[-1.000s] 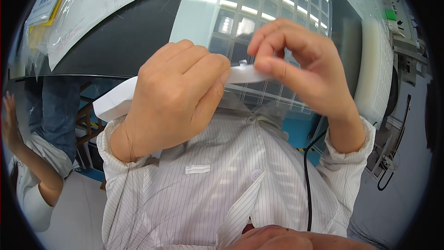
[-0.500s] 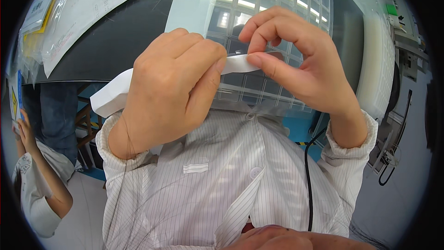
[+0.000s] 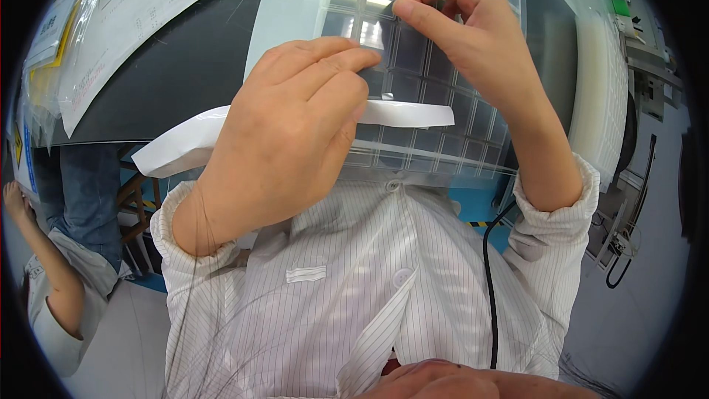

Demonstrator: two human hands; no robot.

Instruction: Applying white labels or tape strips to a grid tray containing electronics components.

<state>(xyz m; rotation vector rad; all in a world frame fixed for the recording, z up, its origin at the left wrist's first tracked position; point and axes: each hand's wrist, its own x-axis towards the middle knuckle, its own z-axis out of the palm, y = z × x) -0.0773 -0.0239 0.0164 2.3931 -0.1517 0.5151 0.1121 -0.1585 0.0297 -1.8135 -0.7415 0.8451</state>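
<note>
My left hand (image 3: 295,125) is closed around a white paper strip (image 3: 410,114), whose two ends stick out on either side of the fist. The strip runs above the near edge of a clear plastic tray (image 3: 354,144) divided into a grid of square compartments. Dark flat pieces (image 3: 410,52) appear in several of them. Over the tray's far part, my right hand (image 3: 473,26) has thumb and forefinger brought together in a pinch. Whatever lies between those tips is too small to make out. A tiny pale piece (image 3: 388,96) shows just above the strip.
Printed papers in a clear plastic sleeve (image 3: 148,15) lie on the black tabletop (image 3: 162,74) at the left. A stack of translucent trays (image 3: 602,89) stands at the right. Another person's arm (image 3: 55,266) is at the far left. A black cable (image 3: 491,288) hangs before my smock.
My right hand has let go of the strip's right end and moved up and away over the tray. The strip's right end now sticks out free. My left hand keeps its hold.
</note>
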